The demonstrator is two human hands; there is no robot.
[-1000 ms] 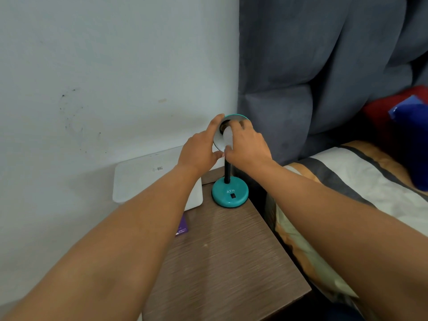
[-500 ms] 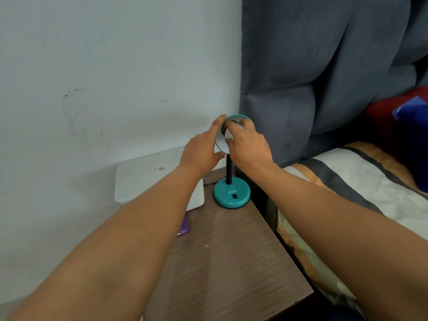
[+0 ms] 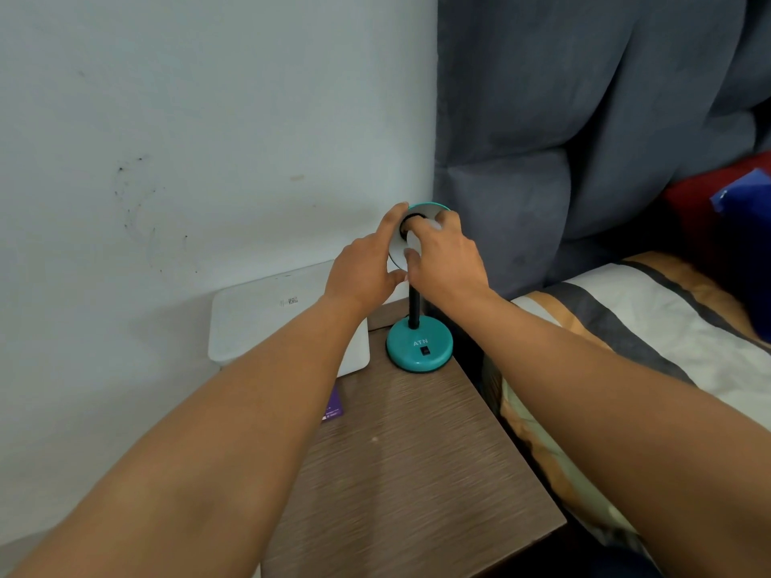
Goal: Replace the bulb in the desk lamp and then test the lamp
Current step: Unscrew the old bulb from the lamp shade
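Note:
A small teal desk lamp stands at the back right corner of a wooden bedside table, its round base [image 3: 419,346] marked ATN with a black switch. A black stem rises to the shade [image 3: 425,209], which faces me with a white inside. My left hand [image 3: 367,267] grips the shade's left rim, index finger along the top and thumb below. My right hand [image 3: 444,256] is closed around a white bulb [image 3: 413,239] at the black socket in the shade's centre. Most of the bulb is hidden by my fingers.
A white flat box [image 3: 267,319] leans against the wall behind the table [image 3: 417,473]. A purple card [image 3: 333,406] lies by my left forearm. A bed with a striped cover [image 3: 651,327] and grey padded headboard [image 3: 584,139] sits right of the table.
My right hand has turned slightly on the bulb, and more of the black socket shows above it. My left hand keeps its hold on the shade.

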